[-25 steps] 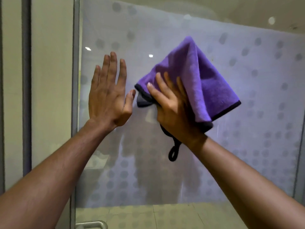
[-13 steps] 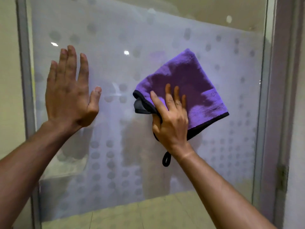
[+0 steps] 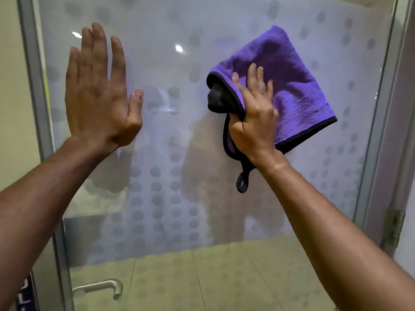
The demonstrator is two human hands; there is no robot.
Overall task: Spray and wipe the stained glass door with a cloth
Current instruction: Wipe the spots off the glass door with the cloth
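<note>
Both hands meet the glass door (image 3: 170, 135): left hand (image 3: 98, 95) flat, right hand (image 3: 253, 115) grip clutching purple cloth (image 3: 292, 86) above handle (image 3: 101, 288).

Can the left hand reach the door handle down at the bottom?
Probably yes. The left hand lies flat and open on the glass door, holding nothing. The handle sits below that arm on the same side, with nothing between them.

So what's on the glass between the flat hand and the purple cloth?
In the head view, only bare frosted, dotted glass door separates the left hand from the purple cloth; just light reflections there.
</note>
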